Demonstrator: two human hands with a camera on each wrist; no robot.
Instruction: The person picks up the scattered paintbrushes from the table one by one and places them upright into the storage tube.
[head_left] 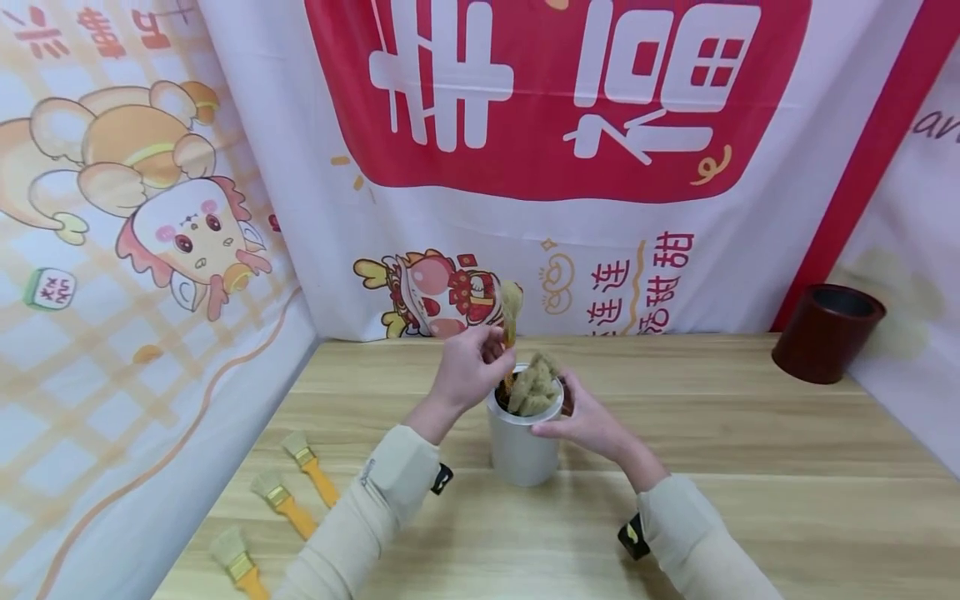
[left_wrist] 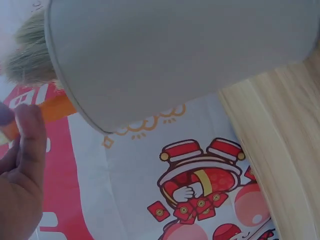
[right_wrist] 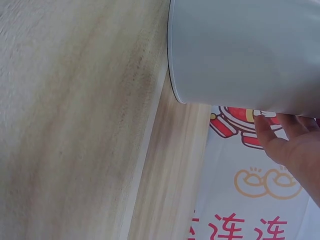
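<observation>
A white cylindrical container (head_left: 523,450) stands on the table, with bristle heads (head_left: 537,387) of paintbrushes bunched at its mouth. Above its left rim, my left hand (head_left: 474,367) pinches a paintbrush (head_left: 511,310) that points bristles up, its orange handle reaching down into the opening. The left wrist view shows that orange handle (left_wrist: 57,109) between the fingers and the rim. My right hand (head_left: 588,421) grips the container's right side near the top, thumb in front. In the right wrist view its fingers (right_wrist: 272,140) lie against the wall. The container's inside is mostly hidden by bristles.
Several paintbrushes with orange handles lie at the table's left, including an upper one (head_left: 311,467), a middle one (head_left: 285,502) and a lower one (head_left: 240,562). A dark red cylindrical holder (head_left: 825,337) stands at the back right. Printed cloth (head_left: 300,167) hangs behind the table (head_left: 697,417).
</observation>
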